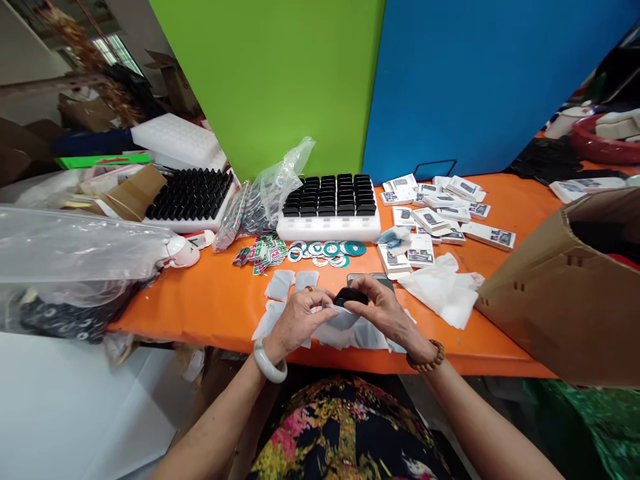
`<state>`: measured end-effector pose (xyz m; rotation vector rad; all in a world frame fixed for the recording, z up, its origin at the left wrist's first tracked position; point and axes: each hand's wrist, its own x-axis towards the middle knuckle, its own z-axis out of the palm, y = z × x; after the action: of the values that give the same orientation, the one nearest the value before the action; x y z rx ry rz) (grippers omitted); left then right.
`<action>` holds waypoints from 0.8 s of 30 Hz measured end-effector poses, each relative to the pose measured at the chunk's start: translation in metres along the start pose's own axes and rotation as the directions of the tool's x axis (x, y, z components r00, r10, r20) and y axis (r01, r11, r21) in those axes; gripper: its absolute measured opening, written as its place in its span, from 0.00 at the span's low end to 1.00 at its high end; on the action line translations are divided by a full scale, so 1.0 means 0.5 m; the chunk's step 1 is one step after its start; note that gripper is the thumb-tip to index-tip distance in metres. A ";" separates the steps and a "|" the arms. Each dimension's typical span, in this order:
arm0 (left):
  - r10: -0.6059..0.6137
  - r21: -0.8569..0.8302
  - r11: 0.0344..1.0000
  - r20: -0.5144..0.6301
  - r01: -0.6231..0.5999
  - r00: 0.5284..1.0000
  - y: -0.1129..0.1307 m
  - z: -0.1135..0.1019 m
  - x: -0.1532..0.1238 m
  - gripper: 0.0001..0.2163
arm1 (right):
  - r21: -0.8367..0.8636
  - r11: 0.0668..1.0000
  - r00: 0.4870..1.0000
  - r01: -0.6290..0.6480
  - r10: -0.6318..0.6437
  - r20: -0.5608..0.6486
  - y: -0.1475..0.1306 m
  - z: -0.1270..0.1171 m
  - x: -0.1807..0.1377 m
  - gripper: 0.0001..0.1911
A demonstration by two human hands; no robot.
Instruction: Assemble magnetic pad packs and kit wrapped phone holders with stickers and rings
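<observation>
Above the table's front edge, my right hand (383, 310) grips a small rounded black device (350, 295) by its far end. The device's lower part is inside the mouth of a translucent white pouch (337, 323). My left hand (303, 313) pinches the pouch's edge between thumb and fingers. Several similar pouches lie beneath and beside my hands, among them a filled pouch (280, 285) to the left. Partly hidden behind my right hand is a flat grey object (373, 278).
A white foam tray (327, 229) holds rows of black devices. Around it lie round stickers (330, 249), green-red packets (265, 252), a clear plastic bag (280, 183) and small white boxes (435, 220). Crumpled white sheets (445, 287) and a cardboard box (565, 293) are to the right.
</observation>
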<state>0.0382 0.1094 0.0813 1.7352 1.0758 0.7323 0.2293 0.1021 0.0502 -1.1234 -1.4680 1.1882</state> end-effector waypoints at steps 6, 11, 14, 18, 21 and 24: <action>-0.002 -0.158 0.987 -0.055 -0.007 0.998 0.023 0.021 -0.002 0.05 | 0.016 1.000 1.000 0.017 -0.018 0.024 -0.004 0.008 -0.014 0.10; 0.011 -0.149 0.989 -0.041 -0.018 0.999 0.046 0.010 -0.001 0.07 | 0.025 0.997 0.997 0.076 -0.075 -0.020 -0.012 0.002 -0.015 0.16; 0.053 -0.114 0.992 -0.033 -0.056 0.998 0.055 -0.002 0.009 0.05 | -0.070 0.988 0.990 0.137 -0.135 0.034 -0.030 0.002 -0.006 0.24; 0.146 -0.026 0.988 -0.152 -0.151 0.978 0.053 -0.010 0.022 0.03 | -0.040 0.996 0.997 0.077 -0.077 0.016 -0.041 0.012 0.015 0.13; 0.210 0.084 0.977 -0.468 -0.194 0.858 0.038 -0.005 0.013 0.03 | 0.064 0.998 0.999 -0.020 0.022 -0.041 -0.040 0.018 0.026 0.16; 0.311 0.227 0.950 -0.640 -0.213 0.703 0.020 0.019 -0.016 0.04 | 0.195 0.978 0.992 -0.074 0.093 -0.088 -0.035 0.024 0.032 0.17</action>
<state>0.0461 0.0965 0.0868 1.8006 1.3840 1.5936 0.2131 0.1138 0.0677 -1.1025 -1.2155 1.2858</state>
